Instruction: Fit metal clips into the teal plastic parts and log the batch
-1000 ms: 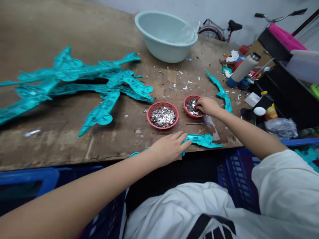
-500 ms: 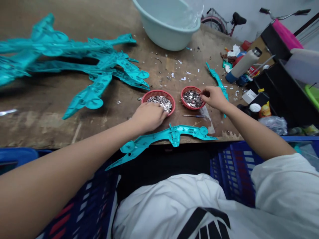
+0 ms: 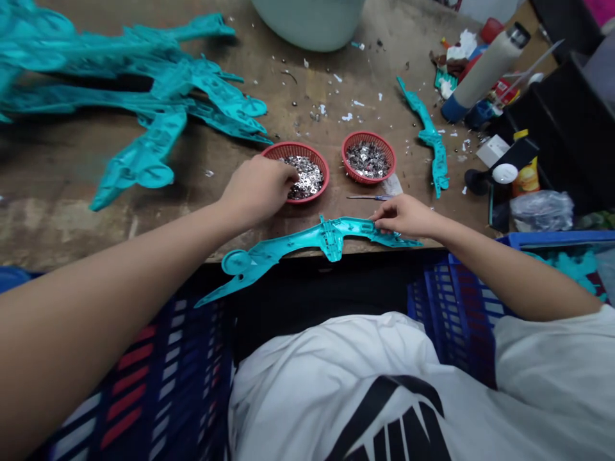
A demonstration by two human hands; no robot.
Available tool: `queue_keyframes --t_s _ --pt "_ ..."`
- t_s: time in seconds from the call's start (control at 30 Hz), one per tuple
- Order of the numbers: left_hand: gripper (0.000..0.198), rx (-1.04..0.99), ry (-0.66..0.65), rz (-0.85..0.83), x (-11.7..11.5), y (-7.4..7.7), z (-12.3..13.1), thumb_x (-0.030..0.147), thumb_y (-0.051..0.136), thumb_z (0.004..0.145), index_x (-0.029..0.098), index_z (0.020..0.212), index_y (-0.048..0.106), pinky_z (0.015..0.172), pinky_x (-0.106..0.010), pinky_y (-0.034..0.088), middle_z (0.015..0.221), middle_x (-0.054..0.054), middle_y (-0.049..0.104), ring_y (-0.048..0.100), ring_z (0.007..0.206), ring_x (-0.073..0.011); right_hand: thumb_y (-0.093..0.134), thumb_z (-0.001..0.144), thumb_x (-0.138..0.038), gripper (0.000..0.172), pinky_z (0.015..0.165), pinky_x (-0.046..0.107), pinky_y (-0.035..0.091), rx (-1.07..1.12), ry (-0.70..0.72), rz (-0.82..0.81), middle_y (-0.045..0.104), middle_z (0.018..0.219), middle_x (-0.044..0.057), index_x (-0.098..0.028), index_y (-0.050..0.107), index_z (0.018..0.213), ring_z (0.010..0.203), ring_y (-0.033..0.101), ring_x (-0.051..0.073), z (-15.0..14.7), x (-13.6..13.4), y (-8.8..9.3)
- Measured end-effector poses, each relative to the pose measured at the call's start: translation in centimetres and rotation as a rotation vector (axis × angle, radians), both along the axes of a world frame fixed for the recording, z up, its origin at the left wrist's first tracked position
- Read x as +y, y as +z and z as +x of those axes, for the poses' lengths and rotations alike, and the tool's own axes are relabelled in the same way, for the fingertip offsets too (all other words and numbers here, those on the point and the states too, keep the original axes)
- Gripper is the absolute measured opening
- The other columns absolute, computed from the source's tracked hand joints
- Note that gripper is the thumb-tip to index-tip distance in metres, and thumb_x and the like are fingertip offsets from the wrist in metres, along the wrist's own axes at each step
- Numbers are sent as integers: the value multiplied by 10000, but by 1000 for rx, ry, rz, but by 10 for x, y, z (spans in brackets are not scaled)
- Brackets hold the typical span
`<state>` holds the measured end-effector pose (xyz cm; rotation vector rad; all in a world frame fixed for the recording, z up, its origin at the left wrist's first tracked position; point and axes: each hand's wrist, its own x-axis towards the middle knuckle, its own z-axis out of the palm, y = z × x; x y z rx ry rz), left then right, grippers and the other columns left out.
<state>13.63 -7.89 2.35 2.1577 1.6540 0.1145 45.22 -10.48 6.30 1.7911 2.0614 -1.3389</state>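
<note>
Right hand (image 3: 403, 216) on the right arm of a long teal plastic piece (image 3: 331, 238), fingers laid over it; whether they grip, cannot tell. Piece lies at the near edge of the tabletop (image 3: 72, 224), long axis running left to right, its left end jutting past the edge. Right hand nearer; left hand (image 3: 257, 189) just beyond it, curled at the rim of the left red basket (image 3: 288, 148), fingertips among silver pieces (image 3: 307, 179), pinch unclear. Right red basket (image 3: 369, 136) well clear of both hands. Thin screwdriver (image 3: 369, 197) just far of the teal piece. Heap of teal parts (image 3: 144, 83) far left.
</note>
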Motion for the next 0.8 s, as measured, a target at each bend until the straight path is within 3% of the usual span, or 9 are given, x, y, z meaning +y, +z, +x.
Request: queue_keyframes --t_s 0.13,0.3,0.4,0.6,0.7,0.8 --pt "356 -26 21 15 1 -6 -1 217 541 999 244 1135 870 1076 -529 587 1115 -126 839 765 1139 -379 758 901 -121 145 665 242 541 -56 75 45 804 747 8 -174 881 954 657 707 143 -3 -1 2" --pt "380 -141 -97 170 0 -9 -3 252 495 1032 158 1137 847 1200 -452 517 1414 -149 743 669 1348 -344 750 913 -132 177 765 269 556 -100 165 124 860 906 54 -174 895 1006 786 757 183 -6 -2 1" --pt "390 -160 -124 178 0 -12 -4 262 479 1036 160 1129 844 1207 -452 506 1369 -144 750 662 1335 -335 730 911 -125 200 815 281 557 -117 221 181 874 1010 81 -168 895 1015 870 777 207 -6 -4 0" --pt "391 -137 -161 142 3 -21 -7 249 490 995 192 1122 856 1156 -478 541 1285 -139 801 714 1273 -344 733 886 -153 189 792 293 541 -157 263 306 841 888 66 -169 873 1011 789 733 202 -9 -10 -2" --pt "401 -113 -133 113 1 -16 -4 255 504 995 183 1150 867 1105 -470 569 1235 -140 829 758 1207 -351 764 893 -165 145 744 290 500 -202 245 302 833 887 74 -160 863 999 795 723 204 -12 -11 1" --pt "367 -169 -56 118 -2 -9 0 254 558 993 205 1171 875 1107 -465 578 1233 -110 850 778 1182 -346 757 926 -174 117 732 312 467 -231 340 277 837 897 78 -176 870 960 777 703 207 -13 -10 4"
